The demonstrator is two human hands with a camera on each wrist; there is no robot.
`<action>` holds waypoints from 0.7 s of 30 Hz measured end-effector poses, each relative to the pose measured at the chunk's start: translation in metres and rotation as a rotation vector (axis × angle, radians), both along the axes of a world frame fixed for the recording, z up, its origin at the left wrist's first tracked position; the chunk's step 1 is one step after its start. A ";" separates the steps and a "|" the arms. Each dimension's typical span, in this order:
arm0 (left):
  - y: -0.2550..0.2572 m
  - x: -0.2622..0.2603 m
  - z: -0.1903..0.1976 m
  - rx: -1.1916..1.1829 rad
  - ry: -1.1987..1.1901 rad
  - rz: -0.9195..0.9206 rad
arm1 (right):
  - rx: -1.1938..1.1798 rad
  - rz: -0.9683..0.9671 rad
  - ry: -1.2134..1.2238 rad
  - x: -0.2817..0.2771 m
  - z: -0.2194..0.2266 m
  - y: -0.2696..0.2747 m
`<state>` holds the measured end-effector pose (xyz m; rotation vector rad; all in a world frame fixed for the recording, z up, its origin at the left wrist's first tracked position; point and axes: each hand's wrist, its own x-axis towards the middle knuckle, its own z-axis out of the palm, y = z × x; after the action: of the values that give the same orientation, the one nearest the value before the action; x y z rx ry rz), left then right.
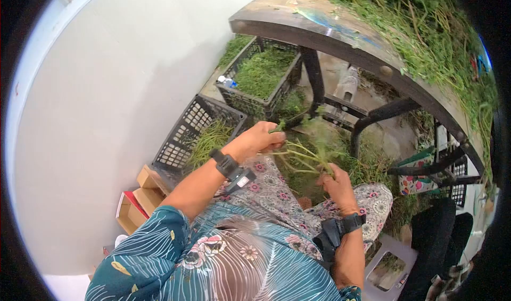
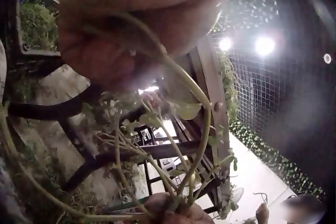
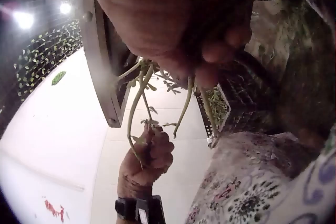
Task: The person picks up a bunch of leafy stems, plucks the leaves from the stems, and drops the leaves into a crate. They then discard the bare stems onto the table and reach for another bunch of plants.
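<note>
Over the lap, my right hand [image 1: 338, 185] grips a bundle of green plant stems [image 1: 303, 156], whose stalks fan out toward the left. My left hand [image 1: 262, 140] is curled at the other side, pinching a stem with leafy bits at its fingertips. In the left wrist view, a long bent stem [image 2: 202, 129] runs from the left fingers down to the right hand. From the right wrist, the left hand [image 3: 149, 153] shows as a curled fist at the far end of the stems. Leafy tops near the right hand are blurred.
A black crate [image 1: 186, 136] with long green stems stands at left, beside another crate [image 1: 226, 96] full of leafy greens. The table [image 1: 319, 32] bears a heap of greens [image 1: 426, 29]. Its metal legs [image 1: 314, 77] stand ahead. Cut greens litter the floor; cardboard boxes [image 1: 133, 213] sit left.
</note>
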<state>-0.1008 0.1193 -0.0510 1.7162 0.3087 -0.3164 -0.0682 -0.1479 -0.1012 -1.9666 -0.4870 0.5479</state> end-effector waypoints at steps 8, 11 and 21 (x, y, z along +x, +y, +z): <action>-0.014 -0.013 0.002 -0.847 0.054 -0.138 | 0.066 -0.125 0.200 0.001 0.011 0.009; -0.022 -0.023 0.016 -0.925 0.144 -0.062 | 0.142 -0.189 0.219 0.003 0.003 0.005; -0.010 -0.030 0.024 -0.743 0.000 0.216 | 0.154 -0.250 0.343 0.009 -0.002 0.000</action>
<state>-0.1309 0.1098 -0.0268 0.9435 0.3214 -0.2308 -0.0587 -0.1481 -0.1036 -1.7091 -0.0643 0.6499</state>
